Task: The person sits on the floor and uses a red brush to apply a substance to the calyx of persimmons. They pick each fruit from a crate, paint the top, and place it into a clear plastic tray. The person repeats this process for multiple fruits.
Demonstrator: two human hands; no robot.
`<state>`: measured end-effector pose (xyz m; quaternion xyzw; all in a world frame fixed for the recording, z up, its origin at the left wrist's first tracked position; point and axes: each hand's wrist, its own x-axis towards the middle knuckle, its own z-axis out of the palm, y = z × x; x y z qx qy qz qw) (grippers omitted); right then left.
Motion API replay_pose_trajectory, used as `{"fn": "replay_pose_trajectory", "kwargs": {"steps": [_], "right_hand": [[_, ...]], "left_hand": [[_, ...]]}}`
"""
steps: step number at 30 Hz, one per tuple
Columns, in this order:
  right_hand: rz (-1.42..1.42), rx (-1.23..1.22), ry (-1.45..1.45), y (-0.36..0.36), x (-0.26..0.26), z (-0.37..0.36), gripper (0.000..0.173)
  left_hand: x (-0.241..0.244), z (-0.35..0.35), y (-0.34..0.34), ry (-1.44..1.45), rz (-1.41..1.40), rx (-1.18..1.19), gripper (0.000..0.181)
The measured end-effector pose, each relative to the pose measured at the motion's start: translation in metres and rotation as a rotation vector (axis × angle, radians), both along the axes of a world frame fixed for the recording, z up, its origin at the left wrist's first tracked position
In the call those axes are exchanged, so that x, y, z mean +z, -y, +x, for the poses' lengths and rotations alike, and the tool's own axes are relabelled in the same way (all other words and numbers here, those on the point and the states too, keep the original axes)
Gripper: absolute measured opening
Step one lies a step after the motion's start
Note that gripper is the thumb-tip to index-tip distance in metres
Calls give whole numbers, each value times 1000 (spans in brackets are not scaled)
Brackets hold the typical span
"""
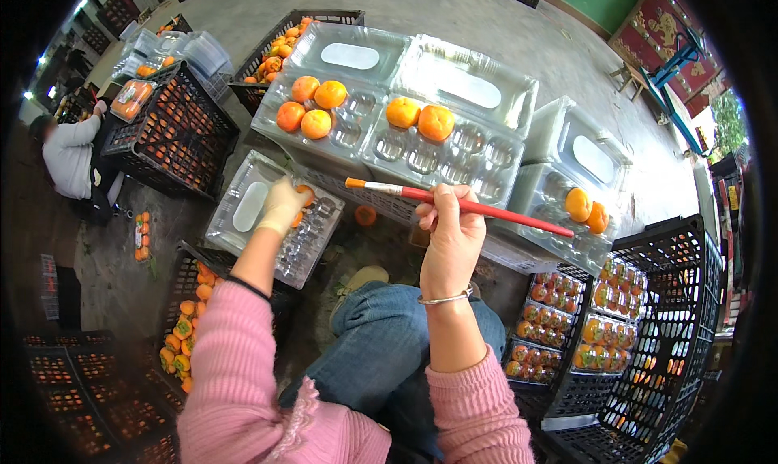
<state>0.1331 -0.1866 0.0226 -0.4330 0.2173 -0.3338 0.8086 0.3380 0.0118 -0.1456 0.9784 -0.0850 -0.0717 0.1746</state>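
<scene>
My left hand (281,205), in a pale glove, grips an orange persimmon (307,195) over an open clear plastic clamshell tray (314,236). Another persimmon (296,219) shows just below the fingers, partly hidden by them. My right hand (451,236) is raised, pinching a red-handled paintbrush (516,215) whose orange-brown bristles point left. Beyond it stand stacked open clamshells: the left stack (346,140) carries several persimmons (316,123), the middle stack (425,158) two persimmons (436,122). Two more persimmons (578,205) sit in the right stack (538,205).
Loose persimmons fill a black crate (176,281) at left and another crate (243,81) behind the stacks. Packed clamshells (598,345) stand in a black crate (662,397) at right. A person (73,154) sits far left beside a large crate (176,129). One persimmon (365,215) lies low beneath the stacks.
</scene>
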Motion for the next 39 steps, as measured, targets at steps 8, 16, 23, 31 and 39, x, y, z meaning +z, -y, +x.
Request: {"fn": "replay_pose_trajectory", "kwargs": {"steps": [8, 16, 23, 31, 39], "right_hand": [[-92, 172, -79, -16, -6, 0, 15], [-788, 120, -229, -46, -13, -19, 14], [-942, 155, -92, -59, -15, -33, 14], [-572, -193, -79, -12, 3, -38, 16], [6, -288, 92, 30, 12, -40, 15]], "left_hand": [[7, -87, -87, -669, -1387, 28, 37], [84, -163, -31, -831, -1791, 94, 60], [88, -183, -6, -642, -1725, 62, 61], [96, -148, 9, -898, -1699, 74, 48], [116, -60, 123, 365, -713, -291, 51]]}}
